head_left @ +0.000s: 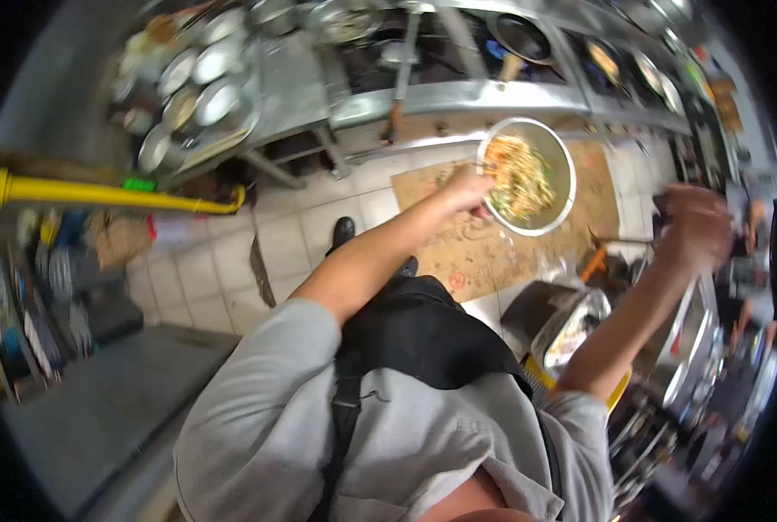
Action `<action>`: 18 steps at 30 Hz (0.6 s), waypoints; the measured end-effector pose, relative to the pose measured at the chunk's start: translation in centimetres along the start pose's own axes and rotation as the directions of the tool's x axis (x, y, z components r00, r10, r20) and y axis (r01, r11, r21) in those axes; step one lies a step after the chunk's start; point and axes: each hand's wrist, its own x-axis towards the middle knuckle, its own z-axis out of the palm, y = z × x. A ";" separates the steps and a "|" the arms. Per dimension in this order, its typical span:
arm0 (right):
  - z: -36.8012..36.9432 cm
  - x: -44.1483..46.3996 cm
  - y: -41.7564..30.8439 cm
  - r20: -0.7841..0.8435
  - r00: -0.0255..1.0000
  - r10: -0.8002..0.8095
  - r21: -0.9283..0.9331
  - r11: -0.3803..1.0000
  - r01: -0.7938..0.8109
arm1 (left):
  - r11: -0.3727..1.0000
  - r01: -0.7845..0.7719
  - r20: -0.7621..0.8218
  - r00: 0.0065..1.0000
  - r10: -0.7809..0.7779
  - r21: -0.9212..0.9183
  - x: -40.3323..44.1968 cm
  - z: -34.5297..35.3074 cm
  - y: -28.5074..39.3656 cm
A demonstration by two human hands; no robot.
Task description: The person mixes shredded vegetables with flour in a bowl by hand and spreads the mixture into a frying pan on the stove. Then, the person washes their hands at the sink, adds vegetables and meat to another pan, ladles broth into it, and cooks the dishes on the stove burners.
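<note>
A large round metal bowl (559, 155) is in front of me, over the cardboard on the floor. Inside it lies a shredded, noodle-like food mix (521, 181), orange, pale and green. My left hand (468, 190) is closed on the near-left rim of the bowl, its fingertips partly hidden. Out to the right, apart from the bowl, my right hand (697, 224) is raised and smeared by motion. Whether it holds anything cannot be made out.
A stove (458, 100) with a black pan (519, 39) runs along the far side. Metal bowls (219, 100) crowd a steel table at left. A yellow pipe (101, 193) juts in below them. A lined bin (571, 326) stands near my right arm. Cardboard (458, 252) covers the floor tiles.
</note>
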 end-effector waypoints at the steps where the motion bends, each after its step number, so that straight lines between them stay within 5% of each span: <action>1: 4.1 -3.3 4.9 0.287 0.957 0.043 -0.338 0.939 0.059 | 0.998 -0.034 0.016 0.999 0.035 -0.046 -0.7 -0.4 -0.3; 3: 8.1 -2.6 1.9 0.337 0.940 0.050 -0.153 0.988 0.002 | 0.994 -0.079 -0.006 0.997 0.079 0.075 -2.2 -2.3 -0.9; 5: 7.7 -2.1 -2.1 0.376 0.906 0.195 0.033 0.974 -0.223 | 0.999 -0.034 -0.053 0.998 0.035 0.019 -4.6 -4.0 -1.1; 6: 6.5 -0.6 -1.6 0.509 0.837 0.201 0.376 0.823 -0.426 | 1.000 0.015 -0.072 0.997 -0.013 0.028 -5.7 -4.3 -1.4; 7: 6.0 2.1 0.1 0.604 0.788 0.124 0.633 0.526 -0.568 | 0.998 0.027 -0.089 0.996 -0.022 0.064 -6.6 -6.0 -1.1; 8: 7.0 4.0 5.1 0.601 0.740 0.301 0.473 0.612 -0.633 | 1.000 -0.009 -0.134 0.991 0.006 -0.020 -8.2 -7.5 -1.6; 9: 9.2 5.5 5.1 0.485 0.788 0.380 -0.248 0.923 -0.293 | 0.999 -0.023 -0.136 0.991 0.017 -0.043 -9.6 -9.4 -2.9; 13: 19.6 6.2 -1.1 0.342 0.919 0.197 -0.282 0.954 -0.099 | 0.987 -0.063 -0.281 0.959 0.020 -0.146 -18.7 -16.3 -3.0; 15: 25.9 7.0 -4.0 0.475 0.871 0.128 0.007 0.989 -0.149 | 0.984 -0.039 -0.379 0.925 -0.031 -0.174 -23.0 -18.6 -3.5; 18: 37.1 8.1 -10.2 0.588 0.807 0.047 -0.006 0.999 -0.054 | 0.970 -0.056 -0.517 0.852 -0.078 -0.238 -27.7 -22.8 -4.2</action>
